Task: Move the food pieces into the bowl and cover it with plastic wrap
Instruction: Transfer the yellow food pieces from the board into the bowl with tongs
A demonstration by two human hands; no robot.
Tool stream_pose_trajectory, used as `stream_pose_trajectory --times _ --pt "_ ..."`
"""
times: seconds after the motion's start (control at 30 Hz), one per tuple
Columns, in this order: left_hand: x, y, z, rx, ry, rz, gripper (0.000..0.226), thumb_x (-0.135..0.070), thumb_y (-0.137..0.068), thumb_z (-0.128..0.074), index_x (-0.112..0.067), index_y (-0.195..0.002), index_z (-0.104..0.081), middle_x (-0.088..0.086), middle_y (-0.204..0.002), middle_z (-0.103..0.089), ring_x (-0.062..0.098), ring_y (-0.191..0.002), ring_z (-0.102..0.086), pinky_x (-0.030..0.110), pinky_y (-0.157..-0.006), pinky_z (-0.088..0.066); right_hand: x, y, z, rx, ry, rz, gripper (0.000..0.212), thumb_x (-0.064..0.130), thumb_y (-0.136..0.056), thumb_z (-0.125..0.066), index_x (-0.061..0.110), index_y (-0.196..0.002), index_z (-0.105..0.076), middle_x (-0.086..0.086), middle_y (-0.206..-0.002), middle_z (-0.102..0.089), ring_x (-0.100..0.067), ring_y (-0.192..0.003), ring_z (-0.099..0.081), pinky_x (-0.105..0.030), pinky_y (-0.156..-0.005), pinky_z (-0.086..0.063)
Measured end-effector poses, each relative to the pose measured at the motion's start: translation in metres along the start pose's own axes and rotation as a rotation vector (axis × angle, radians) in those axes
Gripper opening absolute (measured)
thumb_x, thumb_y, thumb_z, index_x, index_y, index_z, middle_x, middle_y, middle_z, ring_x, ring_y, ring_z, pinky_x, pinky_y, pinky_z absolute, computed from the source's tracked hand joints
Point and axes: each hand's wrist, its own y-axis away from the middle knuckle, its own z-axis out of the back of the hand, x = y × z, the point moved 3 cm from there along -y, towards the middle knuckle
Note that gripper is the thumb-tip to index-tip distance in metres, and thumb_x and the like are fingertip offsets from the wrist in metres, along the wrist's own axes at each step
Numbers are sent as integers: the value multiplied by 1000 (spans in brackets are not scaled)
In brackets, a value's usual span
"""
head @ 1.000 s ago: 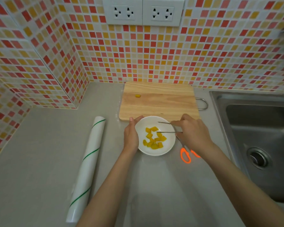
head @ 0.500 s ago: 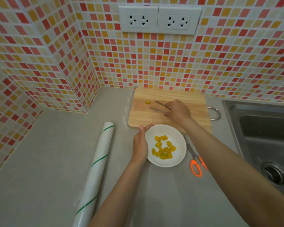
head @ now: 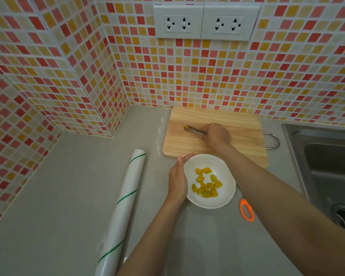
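One last yellow food piece (head: 187, 127) sits on the wooden cutting board (head: 237, 124), pinched at the tips of metal tongs (head: 195, 130) gripped in the right hand (head: 215, 135). Rest of the pieces (head: 205, 184) lie in the white bowl (head: 225, 174) just in front of the board, left hand (head: 177, 179) cupped against its rim. Plastic wrap roll (head: 124, 208) lies to the left (still rolled up), orange scissor handle (head: 246, 209) to the right, sink (head: 323, 156) beyond
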Motion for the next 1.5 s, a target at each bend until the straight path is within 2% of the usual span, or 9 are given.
stream_pose_trajectory --times 0.17,0.3,0.5,0.63,0.77,0.97,1.17,1.4,1.5 --pt "0 -2 1 4 -8 11 53 -39 -101 -20 -22 -108 -69 4 -105 -71 13 -95 -67 24 -84 -51 -16 37 27 -48 -61 127 27 22 -88 -60 27 -113 -69 -8 -104 -70 -31 -98 -61 -36 -76 -47" --pt "0 -3 0 11 11 11 54 -38 -102 -18 -21 -103 -69 -7 -89 -71 -4 -73 -68 10 -64 -50 -30 81 57 -48 -14 249 29 21 -86 -62 25 -114 -68 -10 -97 -65 -31 -94 -60 -41 -80 -45" --pt "-3 0 0 12 0 8 55 -41 -101 -16 -23 -103 -68 -2 -94 -71 13 -89 -66 27 -81 -52 -38 121 65 101 307 320 33 27 -89 -58 36 -121 -61 0 -108 -58 -21 -100 -56 -33 -81 -25" --pt "-5 0 -1 8 -17 2 55 -42 -101 -16 -26 -101 -68 -4 -95 -71 16 -92 -66 29 -82 -51 -38 123 65 130 436 341 40 28 -90 -56 35 -129 -53 -3 -116 -54 -24 -103 -57 -34 -87 -28" --pt "-5 1 0 3 -34 -7 55 -43 -101 -16 -28 -100 -69 4 -105 -70 22 -102 -64 35 -92 -49 -46 114 73 49 342 290 43 29 -88 -58 28 -131 -53 -6 -119 -54 -27 -107 -54 -37 -88 -31" --pt "-4 1 0 9 -31 -17 54 -42 -101 -16 -28 -99 -69 -3 -99 -69 9 -91 -65 23 -77 -49 -78 84 68 -164 99 81 44 30 -83 -67 18 -124 -60 -16 -107 -62 -36 -99 -60 -41 -85 -44" --pt "-3 1 0 12 -17 -3 54 -42 -101 -16 -28 -99 -68 -4 -98 -70 11 -91 -65 24 -78 -50 -110 67 32 -135 -64 -189 35 29 -83 -66 14 -115 -66 -19 -106 -62 -39 -96 -60 -43 -76 -52" --pt "-1 -1 0 0 6 13 55 -43 -101 -16 -28 -99 -69 -9 -96 -70 7 -88 -66 17 -72 -52 -122 64 15 -176 -74 -207 41 27 -84 -64 12 -123 -60 -21 -115 -52 -39 -108 -51 -44 -83 -47" --pt "0 -2 0 1 13 3 55 -43 -101 -16 -27 -100 -69 -2 -103 -70 11 -93 -66 22 -80 -52 -125 65 14 -183 -84 -171 44 27 -85 -63 11 -126 -58 -21 -114 -51 -38 -107 -51 -42 -81 -47"
